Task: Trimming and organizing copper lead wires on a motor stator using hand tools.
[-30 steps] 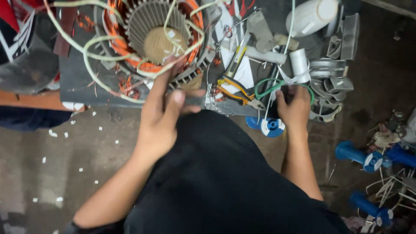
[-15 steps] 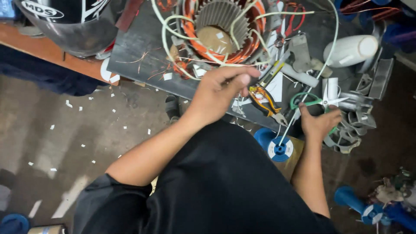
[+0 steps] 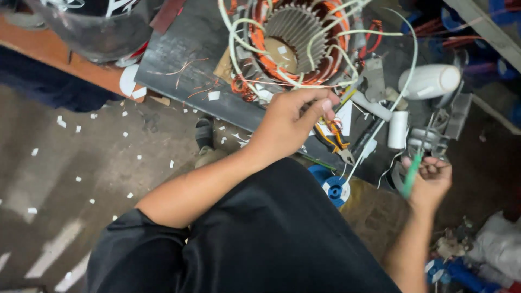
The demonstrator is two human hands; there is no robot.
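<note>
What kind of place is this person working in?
Most likely a small motor repair or rewinding workshop. A motor stator with copper windings and loose white leads lies on a dark bench, pliers lie beside it, and paper scraps litter the concrete floor.

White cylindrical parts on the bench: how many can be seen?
2. A large white cylinder lies on its side at the bench's far right; a small white cylinder stands just below it, above the right hand. Clutter may hide others.

Stator: grey core, copper-orange windings, cream sleeved leads looped over it. Right hand grips a green-handled tool; blue spool with a white centre, white cylinder. Counter dark grey, floor speckled with white scraps.
</note>
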